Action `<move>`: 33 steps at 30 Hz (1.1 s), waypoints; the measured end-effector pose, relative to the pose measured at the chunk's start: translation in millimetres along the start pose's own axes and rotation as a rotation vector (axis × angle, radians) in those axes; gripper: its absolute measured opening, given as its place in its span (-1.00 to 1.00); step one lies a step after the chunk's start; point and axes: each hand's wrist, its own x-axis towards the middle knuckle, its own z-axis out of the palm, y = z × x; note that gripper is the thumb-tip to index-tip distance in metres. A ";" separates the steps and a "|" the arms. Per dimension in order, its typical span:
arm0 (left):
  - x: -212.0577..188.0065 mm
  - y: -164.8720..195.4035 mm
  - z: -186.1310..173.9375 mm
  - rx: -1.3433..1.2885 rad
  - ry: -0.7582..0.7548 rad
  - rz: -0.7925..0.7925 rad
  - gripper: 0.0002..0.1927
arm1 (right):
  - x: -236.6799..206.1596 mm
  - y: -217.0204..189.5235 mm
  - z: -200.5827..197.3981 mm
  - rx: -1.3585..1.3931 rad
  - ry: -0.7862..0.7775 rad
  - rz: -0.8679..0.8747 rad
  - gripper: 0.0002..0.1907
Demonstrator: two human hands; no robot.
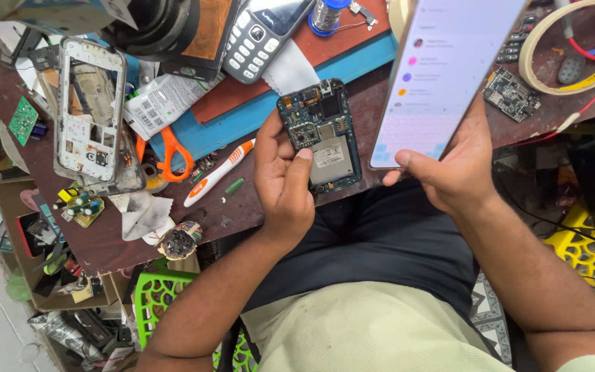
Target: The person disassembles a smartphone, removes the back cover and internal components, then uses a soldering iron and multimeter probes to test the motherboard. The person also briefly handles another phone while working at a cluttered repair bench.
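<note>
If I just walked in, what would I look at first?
Probably the glowing smartphone held up in the right hand, at the top right. Next to it, in the middle, the left hand holds a bare circuit board. On the messy table to the left lie a stripped phone frame, orange scissors and a white toothbrush.
</note>
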 end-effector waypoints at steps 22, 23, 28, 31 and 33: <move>-1.4 -0.2 -3.8 -0.001 -0.003 -0.018 -0.41 | 1.7 1.4 5.7 0.005 0.007 0.035 -0.17; -1.5 -0.4 -4.0 -0.004 -0.004 -0.018 -0.41 | 2.4 1.3 5.0 0.057 0.014 0.046 -0.19; -2.5 -1.6 -4.2 0.017 -0.007 -0.008 -0.42 | 2.1 1.5 4.0 0.104 0.047 0.076 -0.24; -2.5 -1.1 -3.6 0.004 -0.009 -0.007 -0.42 | 1.6 2.6 5.1 -0.096 0.021 0.019 -0.23; -1.8 -0.3 -3.4 0.008 -0.005 -0.019 -0.42 | 0.9 3.0 5.7 -0.126 0.039 0.032 -0.25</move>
